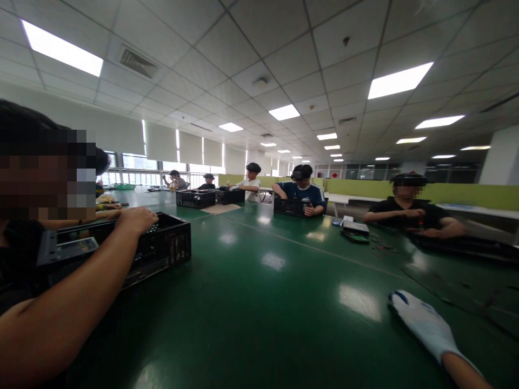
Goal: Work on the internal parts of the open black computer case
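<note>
My right hand wears a white glove with a blue-edged fingertip. It lies flat on the green table at the lower right and holds nothing. Small dark parts are scattered on the table just beyond it. My left hand is out of view. Close on my left, a co-worker's bare arm reaches across, with the hand resting on top of a black computer case.
Several other people sit around the long table with black cases in front of them. A person in black at the right works over a flat dark chassis. A small grey box lies nearby.
</note>
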`<state>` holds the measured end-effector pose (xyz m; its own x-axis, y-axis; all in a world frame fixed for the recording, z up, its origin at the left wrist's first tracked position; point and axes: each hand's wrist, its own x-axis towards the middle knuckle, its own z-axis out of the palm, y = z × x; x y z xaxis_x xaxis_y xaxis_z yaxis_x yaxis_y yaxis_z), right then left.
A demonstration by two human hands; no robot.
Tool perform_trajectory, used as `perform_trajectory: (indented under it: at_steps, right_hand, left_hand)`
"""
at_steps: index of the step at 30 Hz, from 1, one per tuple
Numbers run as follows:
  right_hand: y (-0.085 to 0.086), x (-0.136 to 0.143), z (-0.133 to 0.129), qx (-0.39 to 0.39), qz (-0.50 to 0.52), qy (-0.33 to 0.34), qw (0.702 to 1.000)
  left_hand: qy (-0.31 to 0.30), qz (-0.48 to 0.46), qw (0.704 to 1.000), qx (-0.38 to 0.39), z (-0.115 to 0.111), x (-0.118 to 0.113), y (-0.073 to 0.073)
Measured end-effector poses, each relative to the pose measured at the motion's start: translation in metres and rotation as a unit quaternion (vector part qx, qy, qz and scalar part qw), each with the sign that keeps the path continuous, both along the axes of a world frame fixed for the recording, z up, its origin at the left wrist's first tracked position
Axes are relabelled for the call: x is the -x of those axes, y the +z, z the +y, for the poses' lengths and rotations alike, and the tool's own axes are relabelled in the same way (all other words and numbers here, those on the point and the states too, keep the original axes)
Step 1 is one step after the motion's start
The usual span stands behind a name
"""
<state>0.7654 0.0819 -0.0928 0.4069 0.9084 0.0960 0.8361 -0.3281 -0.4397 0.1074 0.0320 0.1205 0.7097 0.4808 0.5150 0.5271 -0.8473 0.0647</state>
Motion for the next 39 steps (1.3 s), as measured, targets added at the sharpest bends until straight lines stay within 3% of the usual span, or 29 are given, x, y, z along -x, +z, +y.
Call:
perform_trajectory:
  at_steps: [2,4,13,21,25,31,35,37,39]
  right_hand:
    - [0.001,0.001,0.000,-0.012,-0.011,0.000,1.000]
    - [0.003,0.004,-0.001,-0.022,-0.019,-0.001,1.000]
    - [0.006,0.003,-0.004,-0.005,0.001,-0.012,1.000]
    - [0.008,0.010,-0.006,-0.005,0.000,-0.015,1.000]
    - [0.008,0.010,-0.007,0.000,-0.016,-0.010,1.000]
    - [0.009,0.012,-0.010,0.008,-0.024,0.007,1.000]
    - [0.015,0.019,-0.016,-0.003,-0.025,0.012,1.000]
    - [0.016,0.019,-0.017,-0.007,-0.018,0.008,1.000]
    - [0.014,0.018,-0.016,-0.014,-0.015,0.005,1.000]
  left_hand:
    - [-0.004,0.000,1.000,-0.010,0.005,0.023,0.016]
    - [-0.009,0.001,1.000,-0.020,0.012,0.040,0.021]
    - [-0.030,0.009,0.998,-0.048,0.048,0.072,0.010]
    - [-0.051,0.020,0.996,-0.065,0.061,0.083,0.006]
    - [-0.031,0.037,0.994,-0.094,0.065,0.080,0.001]
    - [0.002,0.043,0.991,-0.123,0.054,0.069,-0.003]
    - [0.065,0.045,0.984,-0.159,0.035,0.085,-0.006]
    - [0.129,0.077,0.973,-0.175,0.018,0.101,-0.023]
    - [0.172,0.101,0.964,-0.178,-0.006,0.108,-0.052]
